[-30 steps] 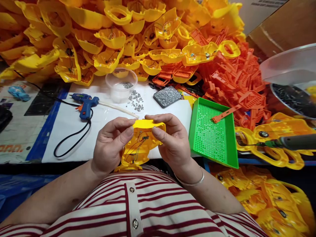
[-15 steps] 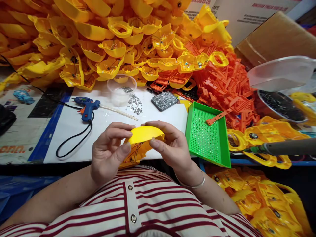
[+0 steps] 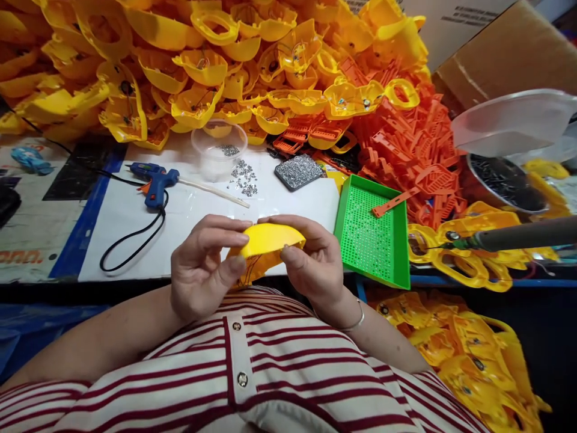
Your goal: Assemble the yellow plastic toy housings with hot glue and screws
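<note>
Close to my body, above the table's front edge, I hold a yellow plastic shell (image 3: 270, 239) with thin dark wires inside. My left hand (image 3: 205, 267) grips its left end between thumb and fingers. On the right end, my right hand (image 3: 313, 258) has its fingers behind the shell and its thumb at the rim. Something tiny shows at the tip of the right thumb, too small to name. Much of the shell's inside is turned away from view.
Beyond my hands lie a blue glue gun (image 3: 155, 183), a clear tub (image 3: 219, 150), loose small metal parts (image 3: 243, 178) and a black tray of metal bits (image 3: 299, 171). Right are a green perforated basket (image 3: 369, 231), orange parts (image 3: 415, 150) and a hanging screwdriver (image 3: 518, 236). Yellow shells (image 3: 202, 66) heap behind.
The shell has tipped, so less of its wired inside shows. Both hands keep their hold on it. The table appears slightly higher in view.
</note>
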{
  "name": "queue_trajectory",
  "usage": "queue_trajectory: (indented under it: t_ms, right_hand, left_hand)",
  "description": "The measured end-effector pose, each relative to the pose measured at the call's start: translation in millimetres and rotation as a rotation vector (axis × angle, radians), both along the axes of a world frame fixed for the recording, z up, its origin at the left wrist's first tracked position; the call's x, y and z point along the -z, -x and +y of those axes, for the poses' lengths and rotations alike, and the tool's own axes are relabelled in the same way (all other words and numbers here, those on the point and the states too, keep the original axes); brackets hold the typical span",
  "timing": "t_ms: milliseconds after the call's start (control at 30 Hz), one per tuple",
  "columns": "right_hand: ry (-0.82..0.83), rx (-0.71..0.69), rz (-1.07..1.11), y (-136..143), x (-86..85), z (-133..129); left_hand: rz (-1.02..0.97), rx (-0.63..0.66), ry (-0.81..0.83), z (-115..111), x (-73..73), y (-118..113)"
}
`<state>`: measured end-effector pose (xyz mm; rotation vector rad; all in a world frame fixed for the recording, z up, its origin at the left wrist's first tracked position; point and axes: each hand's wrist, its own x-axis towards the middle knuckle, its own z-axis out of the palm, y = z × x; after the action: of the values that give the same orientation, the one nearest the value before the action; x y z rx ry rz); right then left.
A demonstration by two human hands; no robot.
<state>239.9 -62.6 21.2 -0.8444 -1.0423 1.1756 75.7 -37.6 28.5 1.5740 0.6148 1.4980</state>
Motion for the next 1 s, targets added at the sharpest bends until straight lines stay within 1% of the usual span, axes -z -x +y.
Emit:
queue_trajectory:
  t_ms: [133,233,300,367,467,533,600,700,800,900,1000]
  right_hand:
    - [0.041,0.124,-0.019,9,-3.3,2]
    - [0.066,0.183,-0.06,12,-6.2,7]
    - [0.064,0.202,-0.075,11,-6.8,12]
    - [0.041,0.219,-0.093,5,-5.5,20]
    - [-0.012,0.281,-0.109,-9,1.1,34]
    - [-0.041,0.338,-0.102,-20,8.0,43]
    - [-0.064,0.366,-0.093,-28,14.8,49]
    - [-0.092,0.38,-0.081,-31,21.0,53]
    - [-0.093,0.412,-0.084,-27,22.1,53]
    - [-0.097,0.409,-0.095,-23,23.0,53]
    - [-0.097,0.392,-0.106,-23,25.9,52]
  left_hand:
    - [-0.045,-0.007,0.068,2,1.7,-3]
    - [-0.065,-0.008,0.117,5,-1.2,-7]
    - [-0.035,0.013,0.184,12,-2.8,-8]
    - [0.02,0.044,0.283,23,-1.0,-6]
    - [0.077,0.099,0.452,37,10.0,4]
    - [0.1,0.157,0.569,40,20.1,10]
    - [0.122,0.209,0.675,36,29.0,12]
    - [0.182,0.203,0.766,23,35.9,6]
    - [0.255,0.139,0.738,15,36.8,-6]
    - [0.296,0.068,0.634,14,37.4,-14]
    - [0.313,0.011,0.527,16,38.8,-16]
